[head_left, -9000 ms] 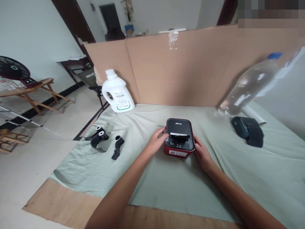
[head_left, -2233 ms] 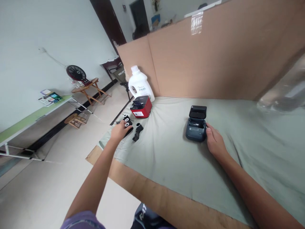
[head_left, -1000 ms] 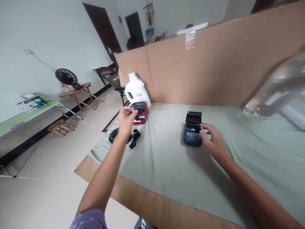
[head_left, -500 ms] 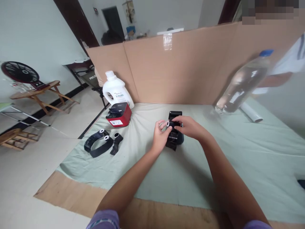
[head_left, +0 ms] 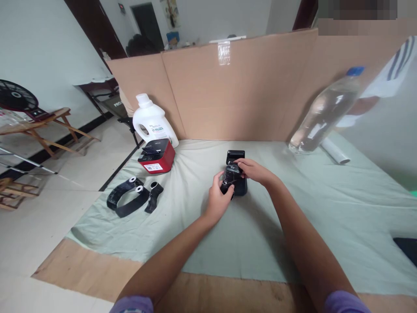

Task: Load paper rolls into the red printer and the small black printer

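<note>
Both hands hold a roll of glossy black film [head_left: 233, 170] over a dark device with a raised lid [head_left: 241, 188] in the middle of the cloth. My left hand [head_left: 221, 191] curls around the lower end of the roll, thumb and fingers closed on it. My right hand [head_left: 249, 168] pinches its upper end between thumb and fingers. Between the hands the film looks creased and shiny. The roll and my fingers hide much of the device, whose black lid [head_left: 236, 154] stands up behind. I cannot tell whether the roll touches the device.
Left on the green cloth [head_left: 195, 243] lie black strips with white-cored rolls [head_left: 130, 204] and a shorter black roll [head_left: 153, 197]. Behind them stand a red-and-black box-shaped device [head_left: 158, 156] and a white jug [head_left: 153, 119]. A large water bottle [head_left: 325, 113] leans against the cardboard screen [head_left: 234, 100], near a person's arm.
The roll has turned from lying crosswise to a more upright slant, its white core end no longer showing. My left hand has shifted lower along it. The view has moved slightly.
</note>
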A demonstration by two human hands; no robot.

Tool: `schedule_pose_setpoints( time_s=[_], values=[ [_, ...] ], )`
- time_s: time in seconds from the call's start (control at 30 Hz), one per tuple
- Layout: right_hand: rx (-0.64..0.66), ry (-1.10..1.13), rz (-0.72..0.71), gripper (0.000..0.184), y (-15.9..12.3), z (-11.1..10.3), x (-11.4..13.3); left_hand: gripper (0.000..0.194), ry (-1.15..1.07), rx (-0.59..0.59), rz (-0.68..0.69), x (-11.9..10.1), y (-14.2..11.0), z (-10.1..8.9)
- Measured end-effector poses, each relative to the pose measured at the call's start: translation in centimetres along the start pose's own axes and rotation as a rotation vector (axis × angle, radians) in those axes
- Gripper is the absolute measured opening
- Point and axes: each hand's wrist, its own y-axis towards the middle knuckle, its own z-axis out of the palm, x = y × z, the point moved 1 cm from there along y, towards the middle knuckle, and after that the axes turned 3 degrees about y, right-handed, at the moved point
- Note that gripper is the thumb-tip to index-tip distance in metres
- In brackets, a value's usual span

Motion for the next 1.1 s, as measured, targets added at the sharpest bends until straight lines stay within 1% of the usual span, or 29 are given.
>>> schedule_pose_setpoints(
  time_s=[0.1, 0.17, 0.23, 0.33, 0.43, 0.53, 0.6, 0.77, 0.9, 1.1],
  values=[
    [0.115, 0.144, 0.03, 0.03, -0.3, -0.1, 0.0, 0.054, -0.019, 0.005, 0.01, 0.4, -0.2, 0.2],
    [0.171, 0.14, 0.03, 0.03, -0.4, -0.4, 0.0, 0.054, -0.021, 0.01, 0.006, 0.6, -0.4, 0.3],
    [0.174, 0.06, 0.008, 0.028, -0.4, -0.7, 0.0, 0.055, -0.011, 0.015, -0.007, 0.7, -0.6, 0.4],
    [0.057, -0.135, -0.085, 0.022, 0.0, -0.8, -0.2, 0.057, 0.027, 0.028, -0.057, 1.0, -0.9, 0.6],
    [-0.088, -0.308, -0.135, 0.027, 0.3, -0.4, -0.5, 0.058, 0.064, 0.044, -0.102, 1.2, -1.3, 0.7],
    [-0.169, -0.477, -0.137, 0.032, 0.5, 0.1, -1.1, 0.058, 0.068, 0.056, -0.124, 1.2, -1.5, 0.9],
    [-0.189, -0.562, -0.145, 0.034, 0.7, 0.4, -1.4, 0.06, 0.069, 0.063, -0.139, 1.1, -1.6, 1.0],
    [-0.178, -0.648, -0.157, 0.038, 1.0, 1.1, -1.6, 0.061, 0.071, 0.066, -0.14, 0.8, -1.6, 1.0],
    [-0.222, -0.723, -0.141, 0.034, 1.2, 1.8, -1.9, 0.06, 0.045, 0.062, -0.162, 0.7, -1.5, 1.0],
    [-0.298, -0.64, -0.076, 0.035, 1.3, 2.3, -2.5, 0.062, -0.012, 0.066, -0.2, 0.9, -1.2, 1.1]
  ],
)
